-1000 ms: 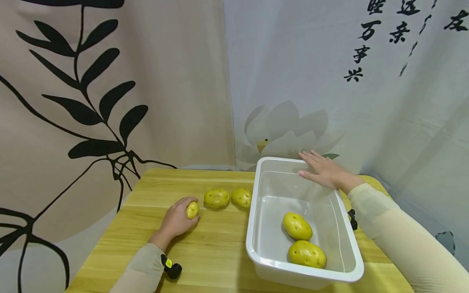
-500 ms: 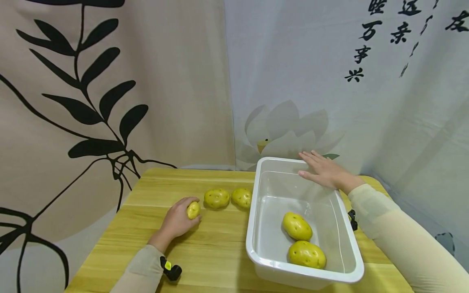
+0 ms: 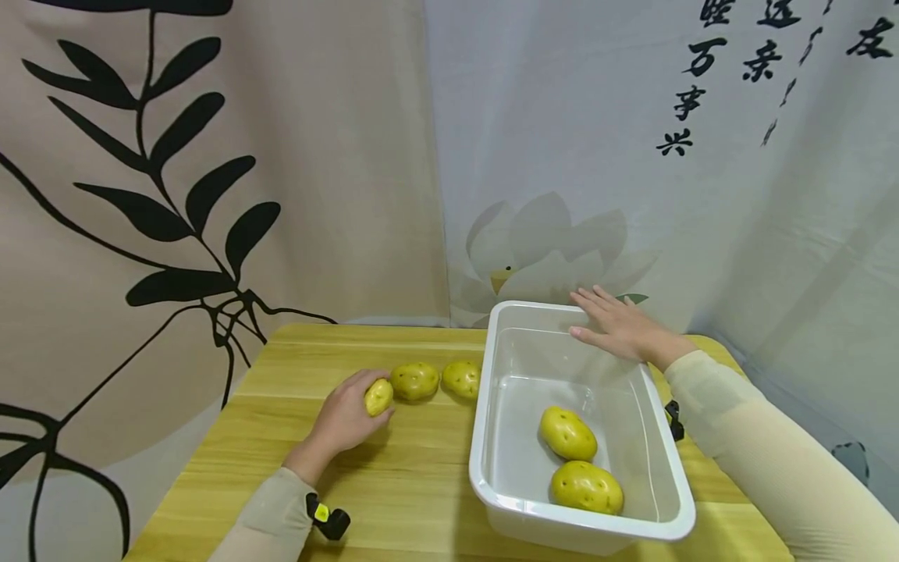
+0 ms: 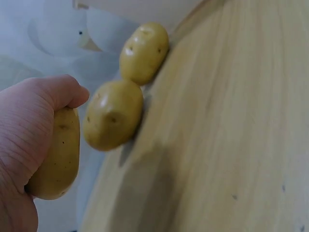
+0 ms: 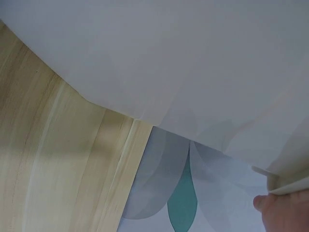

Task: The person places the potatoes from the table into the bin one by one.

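Note:
My left hand point(image 3: 346, 417) grips a yellow potato point(image 3: 379, 398), fingers and thumb curled round its sides. Just beyond it on the table sits another potato point(image 3: 414, 381), close to my fingertips, and a third potato point(image 3: 460, 378) lies beside that one, partly hidden by the bin. In the left wrist view the held potato point(image 4: 60, 159) stands upright in the grasp. My right hand point(image 3: 621, 324) rests with straight fingers on the far right rim of a white plastic bin point(image 3: 479, 437). Inside the bin lie two potatoes, one farther back point(image 3: 569, 433) and one nearer point(image 3: 587, 487).
The light wood table point(image 3: 414, 484) ends at a back edge just behind the bin. A printed curtain point(image 3: 351, 195) hangs close behind it. The bin's tall side wall fills much of the right wrist view.
My left hand has shifted a little right and away from me with the potato, closer to the potatoes on the table. The right hand and the bin have stayed in place.

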`<control>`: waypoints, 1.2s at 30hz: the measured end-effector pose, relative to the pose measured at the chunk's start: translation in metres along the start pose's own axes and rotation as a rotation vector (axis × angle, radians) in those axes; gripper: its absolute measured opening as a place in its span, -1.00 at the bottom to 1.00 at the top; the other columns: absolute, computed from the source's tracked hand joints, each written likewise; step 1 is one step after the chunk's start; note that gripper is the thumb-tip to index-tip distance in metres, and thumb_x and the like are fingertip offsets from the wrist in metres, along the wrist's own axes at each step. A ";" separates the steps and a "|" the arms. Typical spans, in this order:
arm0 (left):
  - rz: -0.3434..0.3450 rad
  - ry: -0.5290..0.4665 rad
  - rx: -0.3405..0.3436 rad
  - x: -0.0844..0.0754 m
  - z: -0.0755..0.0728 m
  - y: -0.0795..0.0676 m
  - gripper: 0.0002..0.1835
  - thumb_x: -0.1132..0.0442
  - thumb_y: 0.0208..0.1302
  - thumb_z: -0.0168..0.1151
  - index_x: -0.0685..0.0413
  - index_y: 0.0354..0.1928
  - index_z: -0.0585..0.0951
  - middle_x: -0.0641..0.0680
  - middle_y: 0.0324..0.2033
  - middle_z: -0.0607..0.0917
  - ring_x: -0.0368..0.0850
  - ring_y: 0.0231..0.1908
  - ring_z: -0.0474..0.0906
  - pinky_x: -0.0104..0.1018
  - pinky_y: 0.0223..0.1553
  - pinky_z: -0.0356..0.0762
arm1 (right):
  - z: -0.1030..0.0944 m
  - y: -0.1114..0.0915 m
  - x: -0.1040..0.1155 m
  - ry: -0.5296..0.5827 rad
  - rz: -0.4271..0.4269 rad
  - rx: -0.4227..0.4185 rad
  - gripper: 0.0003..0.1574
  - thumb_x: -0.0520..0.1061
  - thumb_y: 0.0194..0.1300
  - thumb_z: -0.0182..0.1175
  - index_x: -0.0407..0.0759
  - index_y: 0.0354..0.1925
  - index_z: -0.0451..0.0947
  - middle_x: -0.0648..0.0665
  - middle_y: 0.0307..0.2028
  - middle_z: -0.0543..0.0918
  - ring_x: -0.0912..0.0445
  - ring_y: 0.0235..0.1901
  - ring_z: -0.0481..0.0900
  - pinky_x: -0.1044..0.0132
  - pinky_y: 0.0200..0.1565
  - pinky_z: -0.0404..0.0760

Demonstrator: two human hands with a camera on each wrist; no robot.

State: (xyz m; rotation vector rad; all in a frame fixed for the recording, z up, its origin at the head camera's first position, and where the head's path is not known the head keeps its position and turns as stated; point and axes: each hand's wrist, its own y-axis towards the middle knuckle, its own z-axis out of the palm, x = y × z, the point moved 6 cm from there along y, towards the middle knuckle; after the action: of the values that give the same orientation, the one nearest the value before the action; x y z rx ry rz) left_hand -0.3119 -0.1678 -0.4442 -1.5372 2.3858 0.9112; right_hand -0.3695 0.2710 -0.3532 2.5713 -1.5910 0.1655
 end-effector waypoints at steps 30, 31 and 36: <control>0.273 0.010 0.017 -0.101 -0.048 0.027 -0.43 -0.01 -0.09 0.41 -0.21 0.04 0.48 -0.21 -0.10 0.50 -0.31 -0.26 0.45 -0.38 -0.37 0.48 | -0.002 -0.001 0.001 -0.010 0.003 0.000 -0.08 0.42 0.28 -0.22 0.08 0.43 -0.17 -0.07 0.40 -0.13 -0.07 0.36 -0.28 -0.30 0.17 -0.27; 0.289 0.016 0.014 -0.106 -0.050 0.028 -0.43 -0.02 -0.09 0.40 -0.21 0.04 0.48 -0.20 -0.09 0.51 -0.32 -0.25 0.46 -0.39 -0.36 0.48 | -0.001 -0.001 0.000 -0.013 0.004 -0.001 -0.08 0.42 0.28 -0.22 0.09 0.43 -0.18 -0.06 0.40 -0.13 -0.06 0.37 -0.28 -0.30 0.17 -0.28; 0.356 0.026 0.026 -0.125 -0.056 0.034 -0.44 -0.02 -0.07 0.37 -0.21 0.06 0.48 -0.18 -0.08 0.52 -0.33 -0.26 0.45 -0.43 -0.38 0.47 | -0.001 0.000 -0.001 -0.013 0.005 0.000 -0.08 0.43 0.27 -0.22 0.11 0.43 -0.18 -0.05 0.40 -0.13 -0.04 0.37 -0.29 -0.29 0.17 -0.28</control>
State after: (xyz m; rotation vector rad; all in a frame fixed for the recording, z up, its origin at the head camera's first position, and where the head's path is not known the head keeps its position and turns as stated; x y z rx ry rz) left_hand -0.2743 -0.0938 -0.3303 -1.1395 2.7304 0.9206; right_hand -0.3696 0.2720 -0.3528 2.5737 -1.6023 0.1494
